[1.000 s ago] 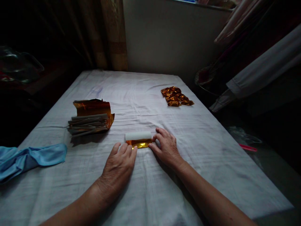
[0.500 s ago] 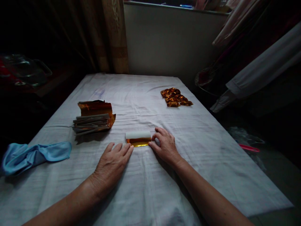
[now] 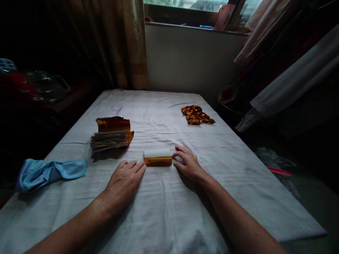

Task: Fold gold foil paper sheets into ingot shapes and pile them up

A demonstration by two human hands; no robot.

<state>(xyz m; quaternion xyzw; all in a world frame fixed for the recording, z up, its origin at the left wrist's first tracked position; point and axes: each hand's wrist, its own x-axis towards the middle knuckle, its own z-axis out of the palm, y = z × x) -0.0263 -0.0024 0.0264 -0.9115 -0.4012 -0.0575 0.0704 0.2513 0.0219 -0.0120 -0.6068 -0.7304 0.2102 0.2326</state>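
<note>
On the white cloth in front of me lies a small folded sheet of gold foil paper [image 3: 158, 161], its white side showing along the far half and gold along the near half. My left hand [image 3: 124, 183] rests flat with its fingers stretched out, fingertips at the sheet's left end. At the right end is my right hand [image 3: 188, 164], thumb and forefinger slightly apart at the sheet's edge and the other fingers loosely spread. Beyond my left hand stands a stack of gold foil papers [image 3: 112, 135], grey-backed. Several folded gold foil pieces [image 3: 196, 114] lie at the far right.
A blue cloth [image 3: 53, 171] lies at the table's left side. The table [image 3: 238, 197] is covered with a white sheet. Clothes [image 3: 293, 83] hang on the right, above a pink-handled item [image 3: 279, 171]. A glass jug [image 3: 47, 84] stands in the dark at left.
My view has tilted up, showing more of the window. My left fingertips have drawn back from the foil's near edge to its left end. The gold strip looks less bright.
</note>
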